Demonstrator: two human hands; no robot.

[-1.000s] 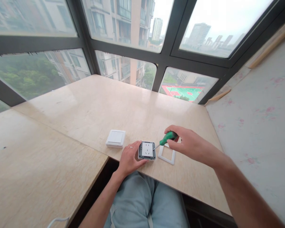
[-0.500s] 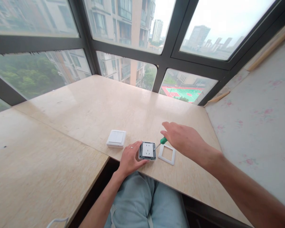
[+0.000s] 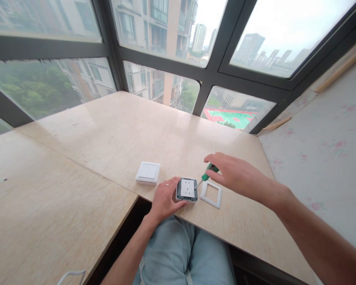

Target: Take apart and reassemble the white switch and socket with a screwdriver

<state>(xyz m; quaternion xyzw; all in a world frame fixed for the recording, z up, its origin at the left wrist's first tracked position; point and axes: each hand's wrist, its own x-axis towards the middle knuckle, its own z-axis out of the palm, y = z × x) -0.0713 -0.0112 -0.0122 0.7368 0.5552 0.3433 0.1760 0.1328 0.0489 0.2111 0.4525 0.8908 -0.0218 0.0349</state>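
Note:
A wall socket (image 3: pixel 187 188) with a white face and a dark grey surround lies near the counter's front edge. My left hand (image 3: pixel 165 200), a ring on one finger, grips it from the left side, thumb along the near edge. In my right hand (image 3: pixel 225 168) is a screwdriver (image 3: pixel 206 175) with a green and dark handle. Its shaft slants down to the left, and the tip meets the right side of the socket's surround. The white square cover frame (image 3: pixel 211 194) lies flat just right of the socket, under the screwdriver.
Left of the socket sits a white wall switch (image 3: pixel 148 173) on the beige counter (image 3: pixel 130 126). Dark-framed windows rise behind, and a flowered wall (image 3: pixel 320 166) bounds the right. A white cable (image 3: pixel 72 273) shows at the lower left, beside a dark gap in the counter.
The fingers of my right hand have opened a little around the screwdriver, so more of its handle shows. My left hand keeps its hold on the socket. The whole view has shifted slightly.

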